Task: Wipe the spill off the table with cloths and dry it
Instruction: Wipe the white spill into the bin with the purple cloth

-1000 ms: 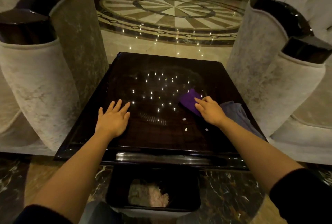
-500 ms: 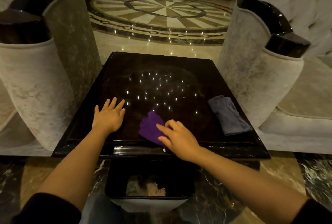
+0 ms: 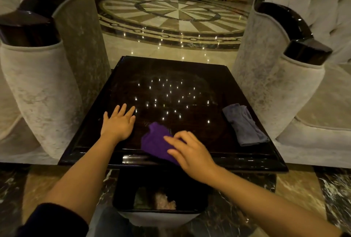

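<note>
A dark glossy square table [image 3: 171,77] fills the middle of the view, with ceiling lights reflected in it. A purple cloth [image 3: 154,141] lies at the table's near edge, partly over the rim. My right hand [image 3: 191,151] presses on the cloth's right side, fingers spread over it. My left hand [image 3: 118,122] rests flat on the tabletop to the left of the cloth, fingers apart, holding nothing. A grey cloth [image 3: 244,124] lies crumpled near the table's right edge, apart from both hands. No spill is visible on the surface.
A black bin [image 3: 121,198] with crumpled waste inside stands on the floor under the near table edge. Pale upholstered armchairs flank the table: the left armchair [image 3: 38,88] and the right armchair [image 3: 269,84]. Polished patterned marble floor lies beyond.
My right hand has dragged the purple cloth from the table's right middle to its near edge. The grey cloth has come into full view. My left hand has stayed flat.
</note>
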Demonstrator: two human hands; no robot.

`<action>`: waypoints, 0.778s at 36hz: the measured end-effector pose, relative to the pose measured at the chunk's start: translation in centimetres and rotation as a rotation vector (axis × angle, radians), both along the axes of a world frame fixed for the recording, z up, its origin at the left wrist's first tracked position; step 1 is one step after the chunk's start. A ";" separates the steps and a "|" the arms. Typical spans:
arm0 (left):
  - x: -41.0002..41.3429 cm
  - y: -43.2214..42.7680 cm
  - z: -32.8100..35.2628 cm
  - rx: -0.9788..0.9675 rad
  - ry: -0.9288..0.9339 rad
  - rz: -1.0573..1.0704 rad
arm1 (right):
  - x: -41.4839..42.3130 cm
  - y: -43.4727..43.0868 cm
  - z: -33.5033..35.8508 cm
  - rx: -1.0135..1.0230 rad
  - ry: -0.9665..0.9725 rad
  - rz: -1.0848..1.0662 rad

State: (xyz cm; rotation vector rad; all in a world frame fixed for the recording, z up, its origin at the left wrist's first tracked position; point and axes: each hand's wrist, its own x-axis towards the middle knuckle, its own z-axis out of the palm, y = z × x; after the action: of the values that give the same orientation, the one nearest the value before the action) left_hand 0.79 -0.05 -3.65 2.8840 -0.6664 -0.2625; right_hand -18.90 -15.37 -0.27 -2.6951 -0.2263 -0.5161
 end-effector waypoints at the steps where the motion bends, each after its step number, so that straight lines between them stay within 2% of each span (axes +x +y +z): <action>1: 0.1 0.0 0.0 -0.004 -0.002 0.001 | 0.4 -0.7 0.3 0.011 -0.016 -0.022; 6: 0.4 -0.2 -0.4 -0.004 -0.008 0.000 | 3.2 -4.8 1.7 0.091 -0.058 -0.157; 14: 0.7 0.0 -1.0 0.015 -0.006 0.011 | 9.1 -13.0 3.8 0.244 0.016 -0.435; 22: 1.1 0.1 -0.8 0.030 -0.004 0.030 | 15.1 -20.9 3.6 0.218 0.070 -0.716; 25: 1.2 0.1 -1.0 0.032 0.005 0.029 | 16.3 -22.8 2.6 0.149 0.077 -0.774; 28: 1.2 0.3 -1.3 0.035 0.005 0.034 | 16.8 -24.1 0.9 0.184 0.117 -0.774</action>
State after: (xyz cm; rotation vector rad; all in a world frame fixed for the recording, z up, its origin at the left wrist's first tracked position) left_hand 2.03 0.29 -4.97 2.9242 -0.6172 -0.2795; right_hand -2.11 -39.44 0.61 -2.5386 0.8814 -0.5440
